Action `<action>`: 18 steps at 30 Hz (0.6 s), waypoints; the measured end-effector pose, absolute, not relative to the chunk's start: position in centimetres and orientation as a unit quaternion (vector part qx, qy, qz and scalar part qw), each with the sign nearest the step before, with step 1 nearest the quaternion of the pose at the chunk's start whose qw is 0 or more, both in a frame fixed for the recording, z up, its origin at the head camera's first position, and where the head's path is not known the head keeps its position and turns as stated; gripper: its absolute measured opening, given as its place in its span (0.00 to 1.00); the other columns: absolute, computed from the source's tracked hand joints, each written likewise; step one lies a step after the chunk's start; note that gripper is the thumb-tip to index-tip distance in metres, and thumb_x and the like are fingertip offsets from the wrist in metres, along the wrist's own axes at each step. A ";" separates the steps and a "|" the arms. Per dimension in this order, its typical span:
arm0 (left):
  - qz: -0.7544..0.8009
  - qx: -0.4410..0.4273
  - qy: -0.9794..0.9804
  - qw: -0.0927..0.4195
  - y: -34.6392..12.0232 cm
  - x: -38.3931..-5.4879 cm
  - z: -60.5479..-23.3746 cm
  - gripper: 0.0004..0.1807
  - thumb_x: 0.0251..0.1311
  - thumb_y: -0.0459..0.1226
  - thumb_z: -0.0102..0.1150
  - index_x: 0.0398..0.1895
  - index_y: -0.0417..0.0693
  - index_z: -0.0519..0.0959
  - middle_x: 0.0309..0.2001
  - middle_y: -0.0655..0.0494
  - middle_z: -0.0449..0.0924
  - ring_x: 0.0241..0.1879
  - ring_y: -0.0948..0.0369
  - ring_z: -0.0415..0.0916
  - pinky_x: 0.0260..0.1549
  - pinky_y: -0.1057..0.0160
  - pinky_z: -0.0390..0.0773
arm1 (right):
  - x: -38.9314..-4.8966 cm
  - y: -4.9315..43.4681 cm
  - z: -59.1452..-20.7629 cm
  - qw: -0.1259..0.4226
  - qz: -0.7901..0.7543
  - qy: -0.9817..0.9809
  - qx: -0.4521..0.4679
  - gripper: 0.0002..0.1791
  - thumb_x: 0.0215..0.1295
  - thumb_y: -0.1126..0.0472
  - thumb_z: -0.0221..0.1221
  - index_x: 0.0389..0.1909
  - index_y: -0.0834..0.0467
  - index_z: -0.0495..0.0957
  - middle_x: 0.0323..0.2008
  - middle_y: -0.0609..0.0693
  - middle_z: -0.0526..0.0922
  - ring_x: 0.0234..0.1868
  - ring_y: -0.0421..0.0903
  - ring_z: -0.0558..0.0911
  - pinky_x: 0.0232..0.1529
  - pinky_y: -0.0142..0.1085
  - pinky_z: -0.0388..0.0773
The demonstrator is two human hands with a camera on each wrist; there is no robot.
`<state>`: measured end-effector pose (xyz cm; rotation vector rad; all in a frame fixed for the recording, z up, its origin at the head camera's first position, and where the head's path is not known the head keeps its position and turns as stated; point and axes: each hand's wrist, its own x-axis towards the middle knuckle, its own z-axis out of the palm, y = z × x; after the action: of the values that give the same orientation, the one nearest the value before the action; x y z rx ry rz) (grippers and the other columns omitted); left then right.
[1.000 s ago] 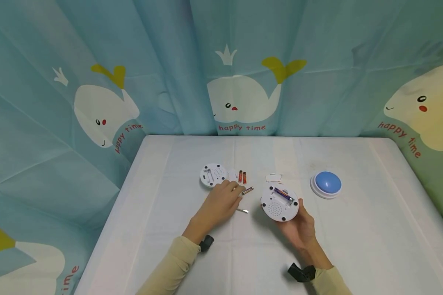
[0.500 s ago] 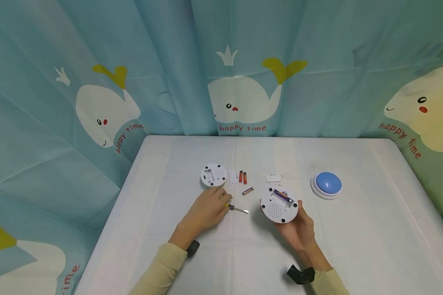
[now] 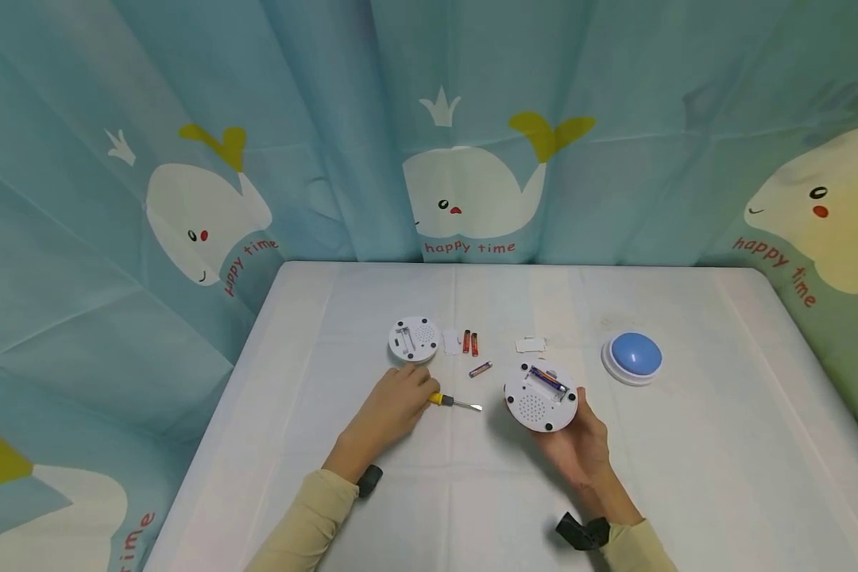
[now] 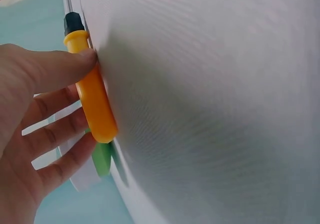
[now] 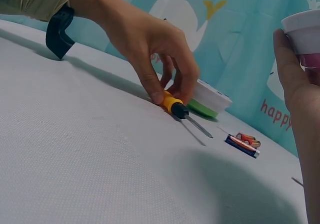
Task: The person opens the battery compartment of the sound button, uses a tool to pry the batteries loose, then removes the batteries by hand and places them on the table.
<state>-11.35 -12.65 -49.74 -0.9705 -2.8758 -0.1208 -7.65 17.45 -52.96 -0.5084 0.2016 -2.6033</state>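
Observation:
My left hand (image 3: pixel 393 403) pinches the yellow handle of a screwdriver (image 3: pixel 441 399) between thumb and fingers, low over the table. In the left wrist view, the thumb lies across the orange-yellow handle (image 4: pixel 95 102). The metal tip points right. My right hand (image 3: pixel 583 446) holds a round white push-button device (image 3: pixel 532 407) from below, underside up. Its battery compartment is uncovered and a dark battery (image 3: pixel 547 379) sits in it. In the right wrist view, a pink part (image 5: pixel 311 61) of that device shows beside the fingers.
Behind the left hand lies a second upturned white device (image 3: pixel 423 334), green underneath. Near it are a white cover (image 3: pixel 451 343), two red batteries (image 3: pixel 466 342) and a loose battery (image 3: pixel 481 369). Another cover (image 3: pixel 531 345) lies behind the held device. A blue-domed button (image 3: pixel 636 354) stands right.
My left hand has moved left and towards me from beside the loose battery, onto the screwdriver handle, which now shows at the fingertips. The right hand and its device have stayed almost still.

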 end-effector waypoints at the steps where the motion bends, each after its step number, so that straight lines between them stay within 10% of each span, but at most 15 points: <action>1: -0.041 -0.316 -0.947 0.048 -12.7 -11.3 -49.7 0.05 0.69 0.39 0.66 0.45 0.54 0.83 0.43 0.60 0.80 0.45 0.60 0.75 0.40 0.63 0.75 | -7.7 17.4 -53.0 0.238 -0.950 0.075 -0.185 0.28 0.83 0.51 0.40 0.80 0.51 0.59 0.77 0.52 0.67 0.78 0.51 0.68 0.80 0.47 0.62; 18: -0.200 -0.196 -0.959 0.044 -12.7 -7.3 -47.3 0.10 0.64 0.38 0.71 0.48 0.52 0.85 0.42 0.61 0.86 0.40 0.63 0.80 0.40 0.61 0.83 | -7.8 17.0 -52.8 0.220 -0.953 0.077 -0.195 0.29 0.84 0.52 0.39 0.82 0.51 0.56 0.80 0.52 0.64 0.79 0.52 0.66 0.80 0.50 0.62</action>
<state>-7.28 -12.67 -47.32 -0.5983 -2.9308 -0.6118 -7.82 16.99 -52.82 -0.5392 0.2120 -2.6340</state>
